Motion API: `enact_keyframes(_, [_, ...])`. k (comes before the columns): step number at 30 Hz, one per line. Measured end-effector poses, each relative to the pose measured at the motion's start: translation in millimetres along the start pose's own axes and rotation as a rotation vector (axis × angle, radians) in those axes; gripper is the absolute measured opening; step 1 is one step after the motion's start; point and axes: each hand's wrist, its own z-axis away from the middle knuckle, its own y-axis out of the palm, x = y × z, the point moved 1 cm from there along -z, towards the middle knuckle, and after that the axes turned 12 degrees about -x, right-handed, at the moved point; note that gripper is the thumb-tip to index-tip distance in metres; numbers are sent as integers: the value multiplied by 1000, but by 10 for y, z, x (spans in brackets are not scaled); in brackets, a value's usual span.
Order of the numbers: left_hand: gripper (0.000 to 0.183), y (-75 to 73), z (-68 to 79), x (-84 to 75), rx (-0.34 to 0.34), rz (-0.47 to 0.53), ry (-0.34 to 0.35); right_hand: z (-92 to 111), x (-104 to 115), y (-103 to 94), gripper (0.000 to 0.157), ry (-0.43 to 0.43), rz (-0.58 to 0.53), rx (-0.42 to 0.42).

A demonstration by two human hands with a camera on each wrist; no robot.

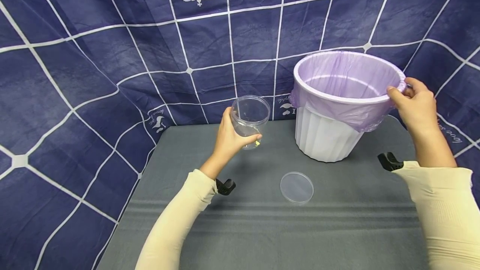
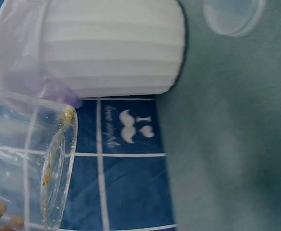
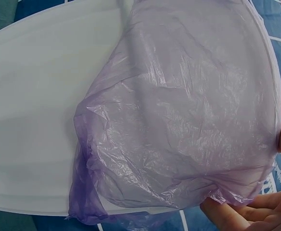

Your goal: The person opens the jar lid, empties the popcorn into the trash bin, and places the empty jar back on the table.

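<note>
In the head view my left hand (image 1: 229, 137) grips a clear plastic jar (image 1: 250, 113), its round mouth facing up and toward me. The left wrist view shows yellowish-brown residue (image 2: 68, 115) around the base of the jar (image 2: 15, 139). At the right, my right hand (image 1: 417, 104) pinches the rim of a white trash can (image 1: 324, 136), with the thumb at the rim and fingers outside. A thin purple trash bag (image 1: 345, 109) lines the can and folds over its rim. In the right wrist view the fingertips meet the bag (image 3: 179, 120) at the edge.
A clear round lid (image 1: 297, 188) lies flat on the grey tabletop (image 1: 262, 232), in front of the can and between my arms. Behind stands a blue curtain (image 1: 255, 41) with white grid lines, which also runs along both sides.
</note>
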Motion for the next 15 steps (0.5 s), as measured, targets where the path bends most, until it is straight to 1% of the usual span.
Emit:
enact_keyframes(6, [106,46,319,172,22,21,-89,1,-1,-3,65,-4,1,3])
enact_keyframes(12, [109,106,648,305,54,45,-141,-9,-7,-4,64,-3,-1,-1])
enact_keyframes(15, [111,128,785,374,68,50,-164,-13,-11,-1,64,-2,-4,0])
